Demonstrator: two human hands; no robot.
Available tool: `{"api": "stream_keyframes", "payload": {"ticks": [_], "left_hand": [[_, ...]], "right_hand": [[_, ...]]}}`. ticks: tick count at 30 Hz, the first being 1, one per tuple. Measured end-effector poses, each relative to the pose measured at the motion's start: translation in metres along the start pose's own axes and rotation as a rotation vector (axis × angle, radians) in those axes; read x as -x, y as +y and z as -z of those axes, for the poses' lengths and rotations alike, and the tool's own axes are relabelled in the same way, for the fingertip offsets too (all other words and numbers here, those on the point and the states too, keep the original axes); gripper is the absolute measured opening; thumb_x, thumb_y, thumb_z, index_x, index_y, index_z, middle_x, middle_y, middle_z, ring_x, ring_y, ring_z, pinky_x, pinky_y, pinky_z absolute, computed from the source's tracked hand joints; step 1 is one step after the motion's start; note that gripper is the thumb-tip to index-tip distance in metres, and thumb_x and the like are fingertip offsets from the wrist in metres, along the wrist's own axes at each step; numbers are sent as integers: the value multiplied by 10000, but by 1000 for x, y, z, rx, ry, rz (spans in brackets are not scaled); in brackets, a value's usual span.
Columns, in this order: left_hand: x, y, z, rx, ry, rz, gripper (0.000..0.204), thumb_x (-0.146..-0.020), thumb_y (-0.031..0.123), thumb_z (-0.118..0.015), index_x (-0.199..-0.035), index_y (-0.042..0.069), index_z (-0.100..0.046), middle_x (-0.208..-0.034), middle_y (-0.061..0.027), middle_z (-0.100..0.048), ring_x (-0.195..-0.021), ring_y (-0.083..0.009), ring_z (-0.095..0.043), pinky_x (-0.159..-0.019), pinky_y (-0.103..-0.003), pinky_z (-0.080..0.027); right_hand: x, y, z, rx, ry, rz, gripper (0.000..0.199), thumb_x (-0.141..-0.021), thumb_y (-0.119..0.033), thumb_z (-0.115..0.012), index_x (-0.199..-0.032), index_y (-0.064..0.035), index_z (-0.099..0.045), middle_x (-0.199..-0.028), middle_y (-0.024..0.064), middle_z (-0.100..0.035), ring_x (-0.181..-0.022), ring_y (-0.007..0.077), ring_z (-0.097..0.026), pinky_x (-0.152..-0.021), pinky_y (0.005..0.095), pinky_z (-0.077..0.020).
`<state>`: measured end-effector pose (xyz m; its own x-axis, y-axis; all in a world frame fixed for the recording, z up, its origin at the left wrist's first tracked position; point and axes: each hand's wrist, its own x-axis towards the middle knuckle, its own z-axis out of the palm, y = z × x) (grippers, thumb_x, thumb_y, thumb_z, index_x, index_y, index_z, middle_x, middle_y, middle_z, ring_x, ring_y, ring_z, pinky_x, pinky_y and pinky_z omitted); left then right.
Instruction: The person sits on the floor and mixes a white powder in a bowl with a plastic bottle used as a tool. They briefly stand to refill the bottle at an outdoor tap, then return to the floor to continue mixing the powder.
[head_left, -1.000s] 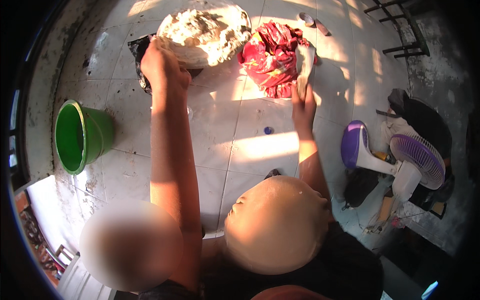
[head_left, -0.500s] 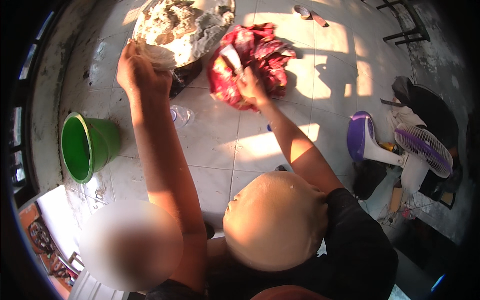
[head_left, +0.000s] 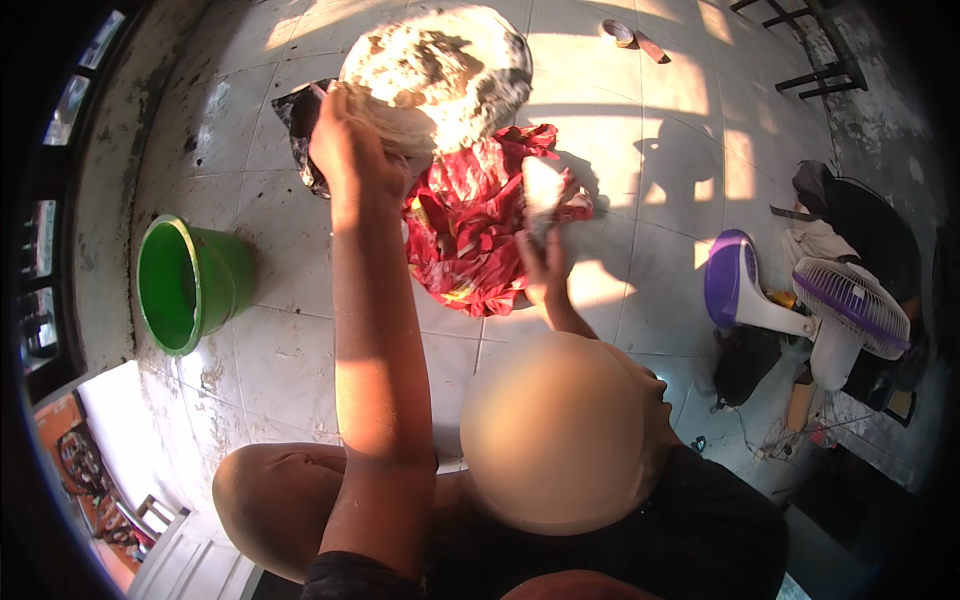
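Observation:
My left hand (head_left: 352,155) is closed on the near left rim of a round, shallow basin (head_left: 522,62), heaped with a pale, lumpy, wet-looking mix (head_left: 425,70). Just right of centre, my right hand (head_left: 545,268) grips a short tool (head_left: 542,190) with a dark handle and a broad whitish end; I cannot make out its exact kind. Beneath the tool lies a crumpled red patterned cloth (head_left: 465,225), bunched against the basin's near side. A black plastic sheet or bag (head_left: 300,125) shows by the basin's left edge, partly behind my left hand.
A green bucket (head_left: 215,285) lies tipped toward me at the left. Tape rolls (head_left: 618,33) and a reddish-brown strip (head_left: 652,50) lie at the far right. A purple and white fan (head_left: 850,310) rests by the right wall near a black bag (head_left: 855,220). My knees (head_left: 560,430) are close below.
The basin has shifted right in my left hand's grip, showing more black plastic at its left. The red cloth has come nearer to me, and my right hand has drawn back with the tool.

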<state>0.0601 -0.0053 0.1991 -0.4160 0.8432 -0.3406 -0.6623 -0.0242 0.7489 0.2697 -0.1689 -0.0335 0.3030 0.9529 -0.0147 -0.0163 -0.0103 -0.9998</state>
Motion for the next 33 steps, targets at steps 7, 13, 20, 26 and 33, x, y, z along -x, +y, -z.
{"api": "stream_keyframes", "payload": {"ticks": [7, 13, 20, 26, 33], "left_hand": [[-8, -34, 24, 166, -53, 227, 430, -1129, 340, -463, -1385, 16, -583, -1332, -92, -675, -1184, -253, -685, -975, -423, -587], [-3, -44, 5, 220, -80, 198, 435, -1133, 334, -462, -1380, -2, -583, -1327, -102, -679, -1178, -248, -693, -978, -435, -596], [6, -28, -1, 109, -76, 48, 415, -1122, 286, -473, -1266, -75, -620, -1188, -156, -717, -1023, -263, -745, -895, -420, -640], [3, -49, 5, 11, -2, -138, 389, -1125, 297, -470, -981, -10, -660, -910, -51, -670, -774, -144, -617, -696, -320, -527], [36, -86, -6, -122, 166, -167, 447, -1135, 293, -391, -851, -5, -565, -818, -27, -598, -758, -129, -515, -726, -323, -485]], "right_hand": [[-33, -158, 34, 422, 32, 357, 569, -1081, -187, -639, -1537, 58, -401, -1201, 168, -705, -1072, 242, -698, -965, 333, -541], [-52, -203, 13, 375, -24, 547, 538, -1108, -115, -530, -1588, 67, -370, -1362, 232, -638, -1028, 204, -658, -941, 336, -526], [-82, -252, 25, 490, -202, 430, 466, -1068, -80, -542, -1531, -32, -567, -812, 107, -676, -694, 83, -552, -677, 269, -496], [-67, -268, 13, 639, -242, 143, 438, -1065, -102, -549, -1488, 3, -585, -752, 189, -619, -626, 168, -562, -676, 326, -515], [-51, -227, -1, 549, -206, -4, 412, -1097, -154, -550, -1444, 64, -589, -1084, 232, -748, -943, 260, -746, -877, 363, -568]]}}
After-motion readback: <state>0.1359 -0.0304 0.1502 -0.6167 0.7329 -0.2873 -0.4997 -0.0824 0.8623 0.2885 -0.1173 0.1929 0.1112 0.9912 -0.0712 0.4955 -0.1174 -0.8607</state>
